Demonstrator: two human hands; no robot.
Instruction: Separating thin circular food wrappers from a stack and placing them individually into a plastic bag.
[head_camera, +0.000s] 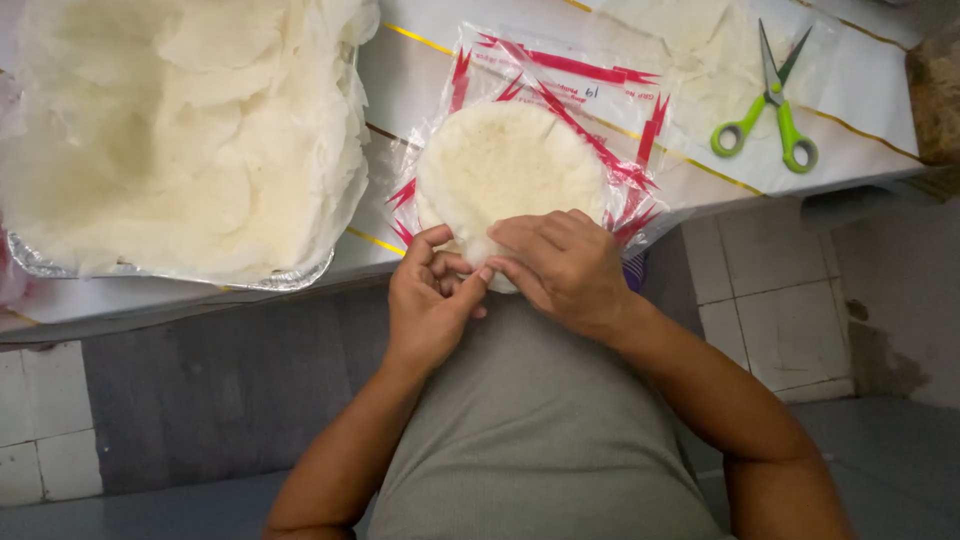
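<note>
risk, first entry: thin round wafers (505, 165), white and brittle-looking, stacked inside a clear plastic bag with red stripes (560, 75); the stack juts past the table edge (700, 195) toward the person's body, so a slip of the fingers would likely send it off the edge to the tiled floor (770, 300). second entry: pinching pressure at the near rim looks enough to crack or chip the outer wafers. third entry: the bag's open mouth sits under the fingers, and a tug on the film alone could tear it or spill the stack.

pose, left hand (432, 300): forearm rising from lower left, wrist straight, fingers curled, thumb and fingertips pinched at the near edge of the stack; whether they grip film or wafer cannot be told.

pose, right hand (560, 262): forearm coming in from lower right, wrist bent inward, palm down, fingers laid flat over the near rim of the wafers and pressing, fingertips meeting the left hand's.

surroundings: foil tray (300, 275) heaped with loose white wafers at left, touching the table; green-handled scissors (765, 100) at upper right, well apart from both hands, lying on another clear bag of wafers (680, 40).
</note>
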